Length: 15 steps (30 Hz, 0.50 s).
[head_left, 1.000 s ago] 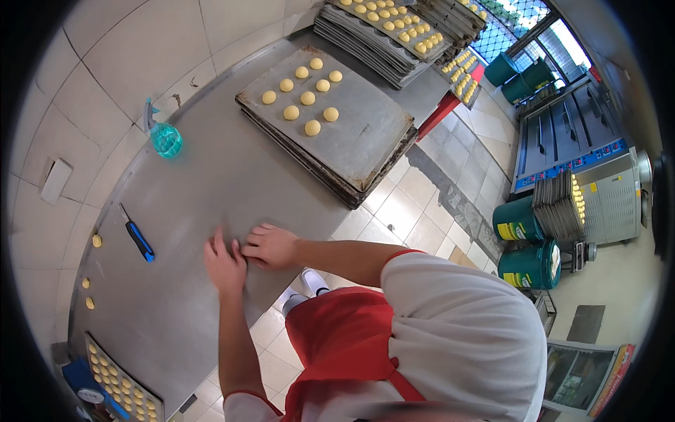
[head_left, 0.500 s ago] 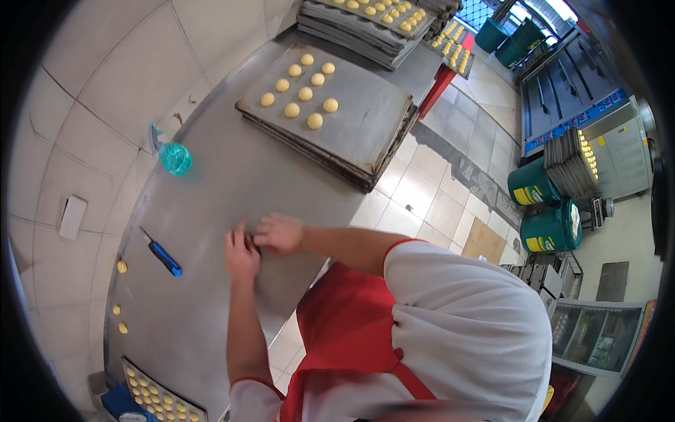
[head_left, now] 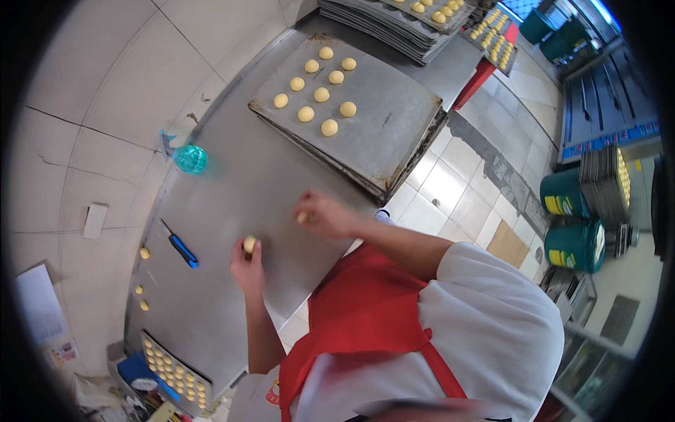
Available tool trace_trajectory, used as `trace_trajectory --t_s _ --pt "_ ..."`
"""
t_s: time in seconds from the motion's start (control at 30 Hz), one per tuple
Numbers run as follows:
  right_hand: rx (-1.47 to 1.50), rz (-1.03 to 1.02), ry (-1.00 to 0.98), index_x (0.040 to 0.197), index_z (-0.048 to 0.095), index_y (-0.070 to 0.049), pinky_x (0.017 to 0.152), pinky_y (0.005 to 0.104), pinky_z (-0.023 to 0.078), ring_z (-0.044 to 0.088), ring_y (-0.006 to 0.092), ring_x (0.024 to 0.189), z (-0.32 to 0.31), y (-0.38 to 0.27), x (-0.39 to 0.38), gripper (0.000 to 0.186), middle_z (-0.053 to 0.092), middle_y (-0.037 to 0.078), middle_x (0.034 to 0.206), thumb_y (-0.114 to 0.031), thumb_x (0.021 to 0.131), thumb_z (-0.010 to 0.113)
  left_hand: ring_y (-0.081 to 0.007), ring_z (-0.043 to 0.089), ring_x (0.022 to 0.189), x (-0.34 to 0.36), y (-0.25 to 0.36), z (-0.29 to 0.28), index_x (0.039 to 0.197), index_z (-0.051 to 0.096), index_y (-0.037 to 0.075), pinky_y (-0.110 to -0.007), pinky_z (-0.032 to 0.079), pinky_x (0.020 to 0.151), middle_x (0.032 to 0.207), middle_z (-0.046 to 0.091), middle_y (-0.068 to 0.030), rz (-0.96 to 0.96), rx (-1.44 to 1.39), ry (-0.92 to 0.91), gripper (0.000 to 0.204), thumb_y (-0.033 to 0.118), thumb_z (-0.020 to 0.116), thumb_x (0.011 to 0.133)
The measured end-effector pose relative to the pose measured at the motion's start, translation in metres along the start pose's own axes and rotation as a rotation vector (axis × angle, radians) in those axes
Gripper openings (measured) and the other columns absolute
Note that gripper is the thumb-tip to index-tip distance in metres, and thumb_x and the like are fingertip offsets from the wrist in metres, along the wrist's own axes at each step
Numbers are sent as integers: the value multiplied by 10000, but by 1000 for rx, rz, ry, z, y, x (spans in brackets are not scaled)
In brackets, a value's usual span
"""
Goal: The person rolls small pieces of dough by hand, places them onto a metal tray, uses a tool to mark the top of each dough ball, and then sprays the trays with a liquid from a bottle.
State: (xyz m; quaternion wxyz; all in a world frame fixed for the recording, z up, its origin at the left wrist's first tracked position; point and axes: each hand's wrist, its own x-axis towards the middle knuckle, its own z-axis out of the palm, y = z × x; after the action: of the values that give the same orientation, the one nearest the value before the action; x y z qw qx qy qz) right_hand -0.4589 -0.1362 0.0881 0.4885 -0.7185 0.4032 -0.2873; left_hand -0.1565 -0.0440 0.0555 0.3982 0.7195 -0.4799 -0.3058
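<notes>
My left hand (head_left: 247, 269) is closed around a pale yellow dough ball (head_left: 249, 243), its fingers just above the steel tabletop (head_left: 232, 204). To its right, my right hand (head_left: 327, 214) is raised and pinches another small dough ball (head_left: 303, 217); motion smears it slightly. Beyond the hands lies a stack of worn metal baking trays (head_left: 394, 105). Several round dough balls (head_left: 321, 95) sit in rows on the left part of its top tray, and the right part is bare metal.
A blue-handled knife (head_left: 183, 251) and three dough pieces (head_left: 145, 253) lie at left. A teal spray bottle (head_left: 190, 160) stands by the tiled wall. A filled tray (head_left: 151, 337) is at lower left, more stacked trays (head_left: 380, 28) at the back, and green buckets (head_left: 575, 246) on the right.
My hands, close together on the tabletop before, have come apart. The right one has lifted and moved away to the right, and a dough ball now shows in each. The view has shifted somewhat.
</notes>
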Motion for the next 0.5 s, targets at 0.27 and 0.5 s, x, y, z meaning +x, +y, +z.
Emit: trace_trajectory --t_s 0.27,0.5 --pt "-280 -5 417 1243 762 -123 962 404 579 688 345 1078 -311 76 68 362 674 150 1184 -69 884 753 -225 733 1041 128 273 260 1249 719 31 -352 586 911 1136 738 -92 389 76 -182 427 205 877 892" --pt "-415 -30 234 1256 733 -81 944 437 585 699 365 1109 -367 126 101 383 707 155 1210 -51 877 781 -350 696 1096 179 289 373 1189 741 74 -447 570 948 1124 754 -120 576 556 -197 407 219 852 826"
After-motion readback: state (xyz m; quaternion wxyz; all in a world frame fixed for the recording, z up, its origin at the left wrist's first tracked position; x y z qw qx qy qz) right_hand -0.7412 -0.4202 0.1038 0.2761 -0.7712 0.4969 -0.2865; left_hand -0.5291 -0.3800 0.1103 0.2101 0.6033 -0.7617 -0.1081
